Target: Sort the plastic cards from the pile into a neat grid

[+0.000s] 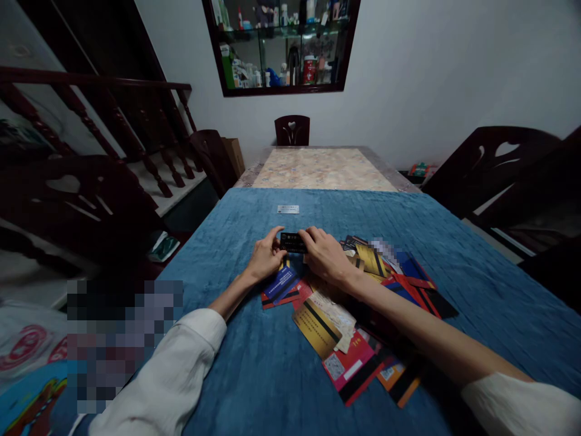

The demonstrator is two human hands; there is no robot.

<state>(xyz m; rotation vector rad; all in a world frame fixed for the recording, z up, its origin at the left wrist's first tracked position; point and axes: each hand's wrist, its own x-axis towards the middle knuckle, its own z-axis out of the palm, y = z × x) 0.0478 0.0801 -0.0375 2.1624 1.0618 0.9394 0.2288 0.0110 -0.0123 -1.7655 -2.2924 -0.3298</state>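
A black plastic card (290,243) with pale print is held up between both hands over the table. My left hand (267,254) has its thumb and index finger at the card's left end. On the right end of the same card, my right hand (327,254) closes its fingers. Below and to the right spreads a loose heap of cards, among them a blue card (281,283), a gold card (316,325) and a pink card (351,366) with a square code. Beyond the hands, a silver-white card (288,209) lies flat by itself.
A blue cloth (218,242) covers the near part of the table; patterned beige covering (318,168) shows at the far end. Dark wooden chairs (293,130) stand around it. A stair railing (100,79) is at left, and a glass-shelved cabinet (281,91) is in the wall.
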